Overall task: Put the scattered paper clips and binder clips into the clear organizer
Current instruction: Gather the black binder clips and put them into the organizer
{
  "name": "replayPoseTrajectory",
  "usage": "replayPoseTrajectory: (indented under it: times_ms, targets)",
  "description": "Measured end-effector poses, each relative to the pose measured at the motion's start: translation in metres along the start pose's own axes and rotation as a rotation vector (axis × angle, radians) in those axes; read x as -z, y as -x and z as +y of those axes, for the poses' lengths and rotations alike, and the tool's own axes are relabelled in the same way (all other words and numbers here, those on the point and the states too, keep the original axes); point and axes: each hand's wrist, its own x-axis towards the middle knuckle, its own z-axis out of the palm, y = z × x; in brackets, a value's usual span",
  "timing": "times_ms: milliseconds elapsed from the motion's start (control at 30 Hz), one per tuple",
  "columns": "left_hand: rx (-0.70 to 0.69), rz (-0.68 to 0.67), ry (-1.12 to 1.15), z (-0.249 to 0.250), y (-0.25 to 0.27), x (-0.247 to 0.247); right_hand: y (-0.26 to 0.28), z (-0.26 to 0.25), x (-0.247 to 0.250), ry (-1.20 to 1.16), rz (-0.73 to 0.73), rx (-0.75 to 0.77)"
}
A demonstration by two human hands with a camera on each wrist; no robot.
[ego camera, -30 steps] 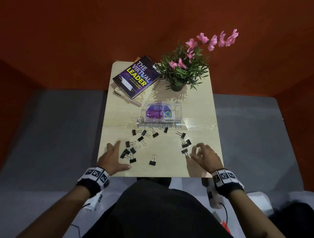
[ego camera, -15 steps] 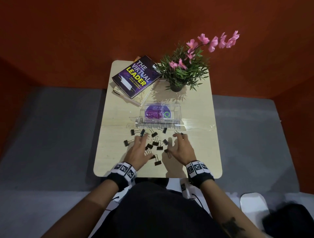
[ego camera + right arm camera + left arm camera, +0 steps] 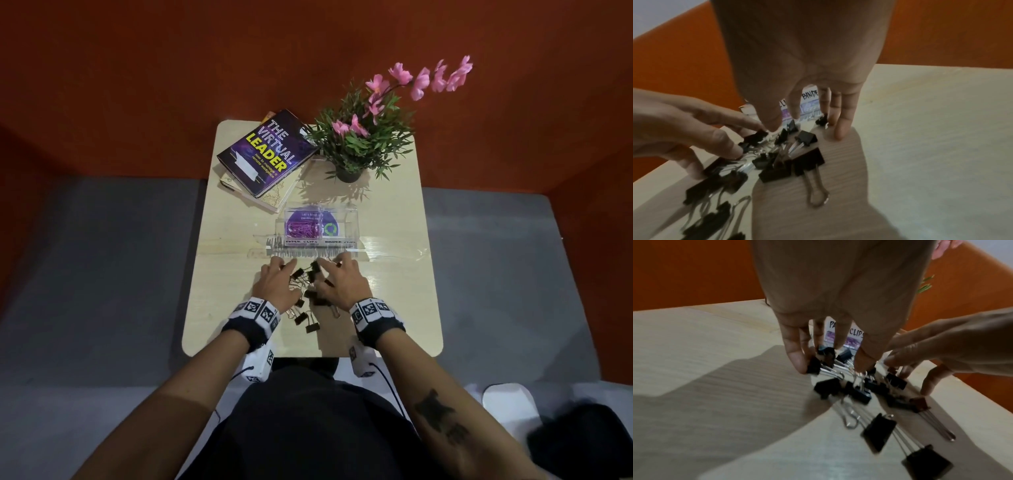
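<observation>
Several black binder clips (image 3: 310, 294) lie bunched in a pile at the middle of the wooden table (image 3: 394, 301). My left hand (image 3: 275, 284) and right hand (image 3: 340, 282) flank the pile, fingers spread and fingertips down on the clips. In the left wrist view the left hand (image 3: 830, 363) touches clips (image 3: 857, 392) with thumb and fingertips. From the right wrist, the right hand (image 3: 807, 126) stands over the clips (image 3: 777, 168). Neither hand visibly pinches one. Just beyond the hands stands the clear organizer (image 3: 346, 222), with purple paper clips (image 3: 301, 228) in its left compartment.
A stack of books (image 3: 267, 152) lies at the table's far left and a potted plant with pink flowers (image 3: 359, 144) at the far right. A strip of clear film (image 3: 394, 251) runs across the table by the organizer. Red walls close in behind.
Both hands came in from the table's left and right sides toward the middle and forward, sweeping the scattered binder clips into one pile between them.
</observation>
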Motion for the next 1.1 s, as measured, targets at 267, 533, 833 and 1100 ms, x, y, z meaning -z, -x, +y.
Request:
replayPoseTrajectory:
  times_ms: [267,533,833,1100]
  targets:
    - [-0.09,-0.159,-0.26,-0.019,0.014,-0.006,0.033,0.004,-0.024,0.219,-0.067,0.062]
    - [-0.024,-0.029,-0.152,-0.003,0.004,0.002,0.017,0.009,0.004,0.031,-0.005,-0.002]
    - [-0.011,-0.129,-0.026,-0.004,-0.01,-0.003,-0.001,0.006,-0.011,-0.091,-0.018,-0.028]
    - [-0.155,-0.026,0.049,0.018,-0.02,-0.006,-0.005,-0.006,-0.014,-0.165,0.07,0.006]
